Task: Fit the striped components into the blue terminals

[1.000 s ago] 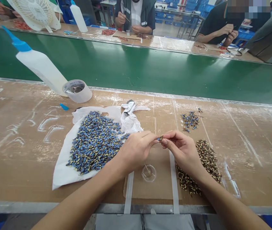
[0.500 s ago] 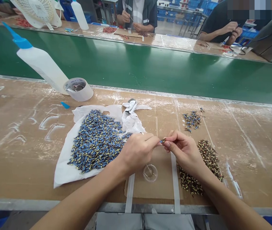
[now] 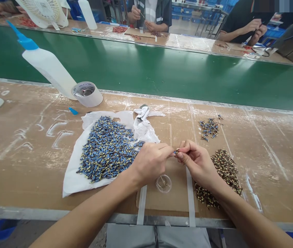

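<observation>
My left hand (image 3: 150, 162) and my right hand (image 3: 199, 165) meet fingertip to fingertip over a cardboard pad. Between them is a tiny blue piece with a dark and yellowish end (image 3: 177, 151), pinched from both sides; where one part ends and another begins is too small to make out. Left of my hands, a heap of small blue, black and yellow pieces (image 3: 107, 148) lies on a white sheet (image 3: 71, 182). Under my right wrist spreads a pile of dark-and-cream small pieces (image 3: 225, 168). A clear little cup (image 3: 163, 183) with a thin stick in it stands below my hands.
A small group of blue-and-dark pieces (image 3: 210, 127) lies farther back. A white bottle with blue nozzle (image 3: 49, 70) leans by a tape roll (image 3: 91, 98). Crumpled white paper (image 3: 143, 127) touches the sheet. Beyond the green belt (image 3: 146, 65), several people work at another bench.
The whole view has shifted slightly, so the bench appears a little higher and to the right. My hands keep the same pinch on the tiny piece.
</observation>
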Available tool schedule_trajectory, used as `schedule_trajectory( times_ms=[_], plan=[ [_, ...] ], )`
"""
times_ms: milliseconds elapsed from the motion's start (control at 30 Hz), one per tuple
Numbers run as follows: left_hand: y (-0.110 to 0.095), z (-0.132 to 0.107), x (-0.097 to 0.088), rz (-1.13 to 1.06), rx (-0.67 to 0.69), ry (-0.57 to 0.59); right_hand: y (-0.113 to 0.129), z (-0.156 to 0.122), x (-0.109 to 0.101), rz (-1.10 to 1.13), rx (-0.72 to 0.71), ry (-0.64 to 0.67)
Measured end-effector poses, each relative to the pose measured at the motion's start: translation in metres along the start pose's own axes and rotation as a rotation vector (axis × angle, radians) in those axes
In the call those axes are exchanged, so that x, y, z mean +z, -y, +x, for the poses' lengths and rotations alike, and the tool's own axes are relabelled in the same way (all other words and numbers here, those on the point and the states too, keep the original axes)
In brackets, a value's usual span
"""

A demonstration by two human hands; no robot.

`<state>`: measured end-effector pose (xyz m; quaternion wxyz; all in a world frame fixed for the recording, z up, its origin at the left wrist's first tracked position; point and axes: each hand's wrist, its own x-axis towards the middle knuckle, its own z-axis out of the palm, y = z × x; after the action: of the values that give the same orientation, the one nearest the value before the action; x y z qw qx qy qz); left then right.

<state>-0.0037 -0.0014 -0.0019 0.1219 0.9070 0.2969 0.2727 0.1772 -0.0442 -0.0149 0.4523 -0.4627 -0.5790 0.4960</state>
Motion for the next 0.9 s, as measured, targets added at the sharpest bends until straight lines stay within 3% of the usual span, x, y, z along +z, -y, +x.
schedule_trajectory(
  times_ms=[233, 533, 900],
  plan=[
    [-0.003, -0.001, -0.002, -0.099, -0.055, -0.001, 0.001, -0.001, 0.009, 0.004, -0.081, -0.044],
    [0.006, 0.005, -0.014, -0.071, -0.007, 0.060, 0.007, 0.003, 0.000, 0.048, -0.013, -0.046],
    [0.007, 0.006, -0.005, -0.192, -0.057, 0.072, 0.005, 0.004, -0.001, 0.092, 0.011, -0.118]
  ],
)
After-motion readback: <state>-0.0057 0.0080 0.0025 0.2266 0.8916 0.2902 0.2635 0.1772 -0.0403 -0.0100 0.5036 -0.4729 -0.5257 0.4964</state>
